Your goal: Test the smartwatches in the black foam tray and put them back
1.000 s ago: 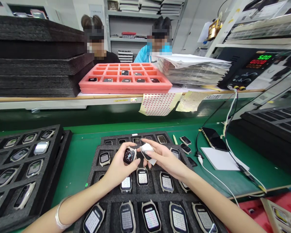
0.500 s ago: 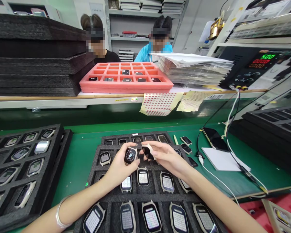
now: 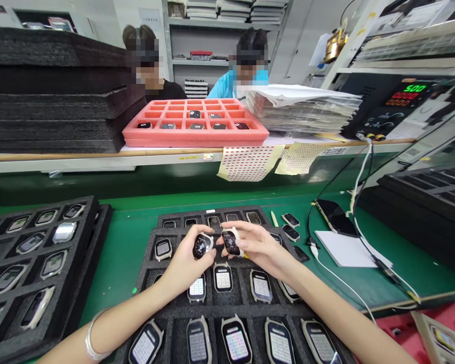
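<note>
My left hand (image 3: 191, 255) is closed around a smartwatch body (image 3: 202, 246) without a strap, its dark screen showing a lit watch face. Close beside it, my right hand (image 3: 256, 245) grips a second smartwatch (image 3: 231, 242) with a pale case, its screen turned towards me. Both watches are held above a black foam tray (image 3: 220, 303) whose compartments hold several more watches. Many of those, such as the watch (image 3: 223, 278) just below my hands, show a white grid on their screens.
Another foam tray (image 3: 79, 253) with watches lies at left. To the right are two loose watch pieces (image 3: 290, 232), a phone (image 3: 337, 217), white paper (image 3: 345, 248) and cables. A pink tray (image 3: 197, 137) and power supply (image 3: 387, 108) occupy the shelf; two people sit beyond.
The watch in my right hand has turned so its screen faces me more and is now lit. The left watch has tilted slightly, with glare on its screen.
</note>
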Available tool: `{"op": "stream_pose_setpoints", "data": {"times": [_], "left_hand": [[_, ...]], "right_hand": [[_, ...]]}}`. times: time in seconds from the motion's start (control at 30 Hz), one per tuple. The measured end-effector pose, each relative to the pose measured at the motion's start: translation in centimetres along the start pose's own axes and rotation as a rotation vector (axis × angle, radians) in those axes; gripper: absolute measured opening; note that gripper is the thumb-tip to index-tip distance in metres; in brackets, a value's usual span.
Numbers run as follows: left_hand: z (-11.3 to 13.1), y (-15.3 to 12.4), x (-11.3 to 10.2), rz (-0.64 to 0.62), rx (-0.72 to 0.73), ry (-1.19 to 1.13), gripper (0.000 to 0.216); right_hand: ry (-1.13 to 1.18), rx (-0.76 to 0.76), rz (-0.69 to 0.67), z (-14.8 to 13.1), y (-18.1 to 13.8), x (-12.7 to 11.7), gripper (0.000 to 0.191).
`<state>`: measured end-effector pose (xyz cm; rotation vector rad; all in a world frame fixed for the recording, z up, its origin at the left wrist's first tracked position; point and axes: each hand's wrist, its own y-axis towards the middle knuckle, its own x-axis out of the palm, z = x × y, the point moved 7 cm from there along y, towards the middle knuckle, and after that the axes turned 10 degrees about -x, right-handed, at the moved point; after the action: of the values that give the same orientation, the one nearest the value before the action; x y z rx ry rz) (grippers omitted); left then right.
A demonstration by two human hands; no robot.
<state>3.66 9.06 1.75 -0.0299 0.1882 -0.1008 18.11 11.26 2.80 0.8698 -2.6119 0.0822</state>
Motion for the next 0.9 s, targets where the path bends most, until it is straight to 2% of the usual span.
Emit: {"op": "stream_pose_setpoints", "data": {"times": [0.2,0.5,0.9], "left_hand": [[0.05,-0.37,0.69,-0.091,-0.035,-0.012,0.026],[0.14,-0.48,1.0,-0.121,-0.006,-0.005,0.028],[0.36,-0.44,0.48,-0.061,-0.024,-0.007,0.028]], "right_hand": [[-0.076,0.013,0.0,-0.02,-0.06,-0.28,0.035],[-0.098,-0.008,0.016,-0.14,-0.28,0.22,0.034],[-0.046,0.011,-0.077,0.06,-0.36,0.59,0.032]]}}
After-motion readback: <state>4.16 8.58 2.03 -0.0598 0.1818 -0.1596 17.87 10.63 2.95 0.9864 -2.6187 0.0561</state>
